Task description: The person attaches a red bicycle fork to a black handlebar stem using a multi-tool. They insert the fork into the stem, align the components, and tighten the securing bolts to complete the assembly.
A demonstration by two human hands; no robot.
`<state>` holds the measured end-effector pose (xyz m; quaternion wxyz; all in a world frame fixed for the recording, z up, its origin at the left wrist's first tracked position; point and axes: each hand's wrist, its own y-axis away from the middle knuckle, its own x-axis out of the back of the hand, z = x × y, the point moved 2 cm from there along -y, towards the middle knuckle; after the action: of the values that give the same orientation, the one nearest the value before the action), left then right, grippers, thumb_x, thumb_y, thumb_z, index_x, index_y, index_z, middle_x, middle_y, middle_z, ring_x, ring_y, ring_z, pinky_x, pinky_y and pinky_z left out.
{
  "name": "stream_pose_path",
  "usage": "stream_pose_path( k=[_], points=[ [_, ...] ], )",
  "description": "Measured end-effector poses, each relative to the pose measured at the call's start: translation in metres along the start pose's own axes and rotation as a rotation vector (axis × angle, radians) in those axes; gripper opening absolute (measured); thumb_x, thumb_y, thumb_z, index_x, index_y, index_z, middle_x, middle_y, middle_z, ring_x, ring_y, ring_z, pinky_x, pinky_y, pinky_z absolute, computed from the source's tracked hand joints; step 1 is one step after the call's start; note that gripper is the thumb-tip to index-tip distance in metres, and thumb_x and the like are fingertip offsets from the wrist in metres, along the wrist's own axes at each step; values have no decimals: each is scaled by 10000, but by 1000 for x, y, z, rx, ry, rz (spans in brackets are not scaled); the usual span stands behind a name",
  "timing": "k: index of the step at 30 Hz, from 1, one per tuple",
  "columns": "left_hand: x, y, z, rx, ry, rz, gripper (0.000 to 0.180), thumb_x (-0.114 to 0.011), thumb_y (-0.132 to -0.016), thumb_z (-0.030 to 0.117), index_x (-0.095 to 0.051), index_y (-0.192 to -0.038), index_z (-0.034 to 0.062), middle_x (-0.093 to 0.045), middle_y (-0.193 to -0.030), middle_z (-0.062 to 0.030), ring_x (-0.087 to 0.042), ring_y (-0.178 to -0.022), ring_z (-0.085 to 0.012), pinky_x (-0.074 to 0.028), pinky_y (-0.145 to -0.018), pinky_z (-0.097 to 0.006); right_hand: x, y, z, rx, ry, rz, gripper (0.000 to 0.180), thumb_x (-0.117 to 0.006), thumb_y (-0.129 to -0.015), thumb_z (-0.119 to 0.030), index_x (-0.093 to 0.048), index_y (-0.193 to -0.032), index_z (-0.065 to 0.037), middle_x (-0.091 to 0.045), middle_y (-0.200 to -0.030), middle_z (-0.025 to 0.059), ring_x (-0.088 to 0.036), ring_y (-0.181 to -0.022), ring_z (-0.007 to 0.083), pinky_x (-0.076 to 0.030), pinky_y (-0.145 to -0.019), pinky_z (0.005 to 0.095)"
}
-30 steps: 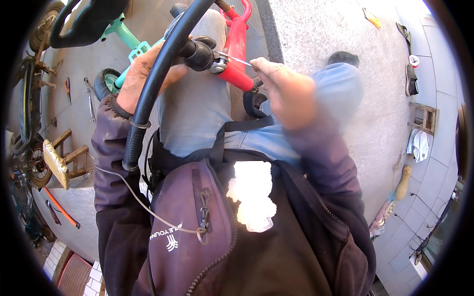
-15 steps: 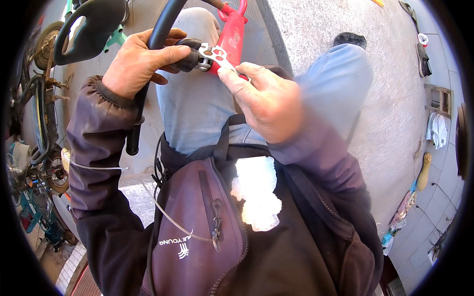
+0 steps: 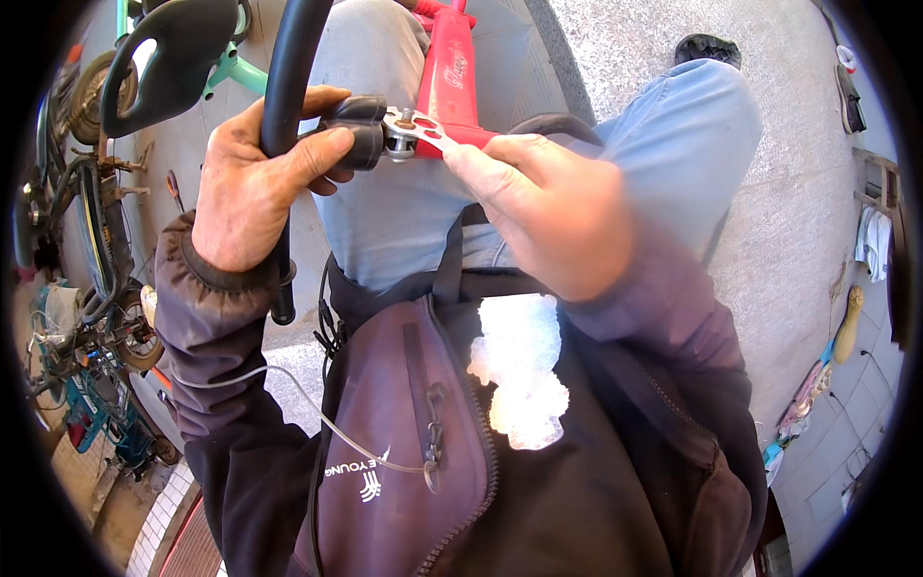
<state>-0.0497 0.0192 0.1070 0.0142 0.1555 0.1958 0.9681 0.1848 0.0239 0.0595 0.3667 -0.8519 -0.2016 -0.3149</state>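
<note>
My left hand [image 3: 240,188] is closed around a black two-lobed part [image 3: 356,144], thumb and fingers gripping it on either side. A metal fitting with an upright bolt [image 3: 407,118] joins its right end. My right hand [image 3: 553,212], partly blurred, pinches a flat silver multi-hole wrench [image 3: 430,132], whose far end lies around the bolt. A black curved tube [image 3: 296,77] passes between my left thumb and fingers. Just beyond the wrench is a red frame [image 3: 448,82], lying over my lap. Its lower part is hidden behind my right hand.
A black perforated seat-like piece [image 3: 173,67] and a green frame [image 3: 238,72] stand at upper left. Bicycles and wheels [image 3: 91,192] line the left side. A dark shoe [image 3: 709,50] sits on the pale floor; a brush [image 3: 849,325] and cloths are along the right wall.
Both hands, the black part and the wrench have shifted slightly down in view. The wrench has turned a little about the bolt, its handle end now less low. The whole view has shifted too.
</note>
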Motion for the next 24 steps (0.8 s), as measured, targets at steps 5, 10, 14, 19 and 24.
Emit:
stream_pose_path(
  k=[5,10,14,19,24],
  points=[
    [-28,17,-18,-362,-147,-19,336,-708,-815,-29,-641,-1144,-39,-660,-1158,-111,-628,-956,-142,-492,-863,-273,16,19,-8,11,-43,-131,399,-726,-693,-43,-668,-1087,-68,-604,-865,84,-637,-719,227,-524,-568,316],
    [-37,29,-34,-306,-223,28,307,-704,-790,-50,-642,-1091,-60,-659,-1156,-150,-629,-957,-156,-481,-854,-275,7,52,-9,-166,-109,-161,417,-733,-719,-45,-672,-1126,-112,-618,-944,88,-655,-733,218,-539,-585,320],
    [-41,33,-42,-321,-192,78,295,-707,-796,-49,-645,-1084,-57,-667,-1133,-125,-610,-957,-136,-471,-848,-265,1,64,-9,-265,-270,-172,456,-717,-708,6,-669,-1146,-111,-616,-1004,86,-663,-763,244,-555,-647,329],
    [-43,38,-48,-302,-174,113,294,-706,-803,-48,-644,-1091,-52,-669,-1086,-99,-599,-937,-126,-470,-845,-259,-1,66,-10,-379,-518,-216,488,-709,-702,26,-658,-1172,-97,-580,-1058,113,-648,-844,250,-554,-723,333],
    [-45,41,-53,-318,-194,122,301,-701,-804,-59,-638,-1099,-53,-668,-1066,-95,-596,-924,-119,-465,-845,-251,0,67,-11,-420,-684,-233,507,-718,-702,19,-657,-1192,-94,-567,-1073,113,-631,-875,235,-540,-752,318]
  ],
)
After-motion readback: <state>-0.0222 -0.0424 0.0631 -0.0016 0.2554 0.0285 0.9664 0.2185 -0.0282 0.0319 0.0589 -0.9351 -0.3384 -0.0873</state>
